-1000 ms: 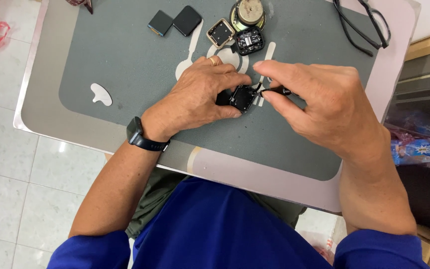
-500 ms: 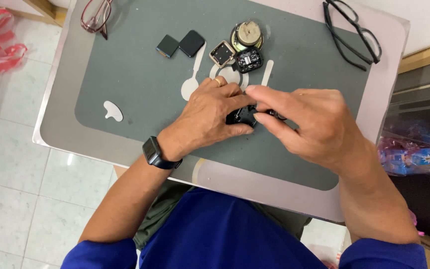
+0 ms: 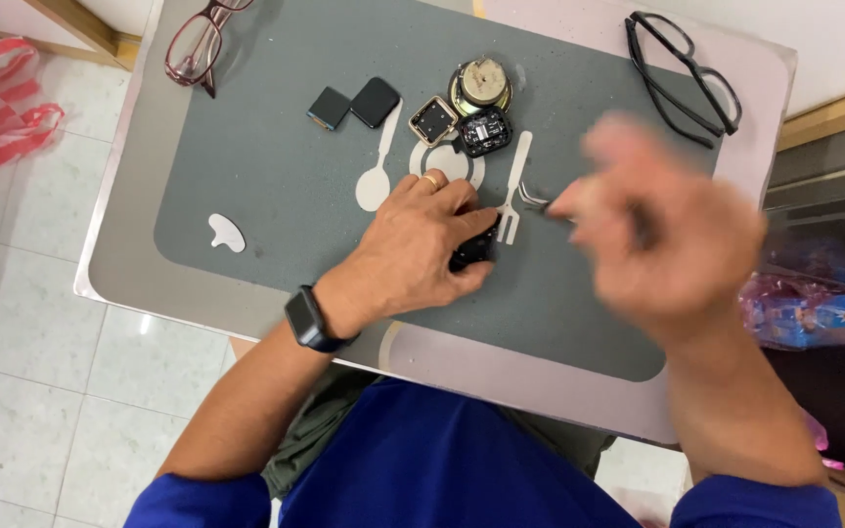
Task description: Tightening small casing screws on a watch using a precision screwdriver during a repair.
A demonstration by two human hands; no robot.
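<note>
Gripping black watch body [image 3: 471, 249]; tweezers [image 3: 538, 201] raised

Small black square screen panel [image 3: 376, 102] on grey mat, top centre; blue-pink plastic-wrapped package [image 3: 814, 315] at right edge.

I see a small black watch body [image 3: 471, 250] lying on the grey mat [image 3: 276, 186] on the tabletop. Most of it is hidden, so only one dark edge and a corner peek out. It looks flat and square, with rounded corners. It sits just beside the white fork shape printed on the mat. I cannot tell which side faces up.

I also see thin silver tweezers [image 3: 537, 200]. Only the two pointed tips show, close together. They point to the left, a little above the watch body and apart from it. The rest of the tweezers is too blurry to tell.
</note>
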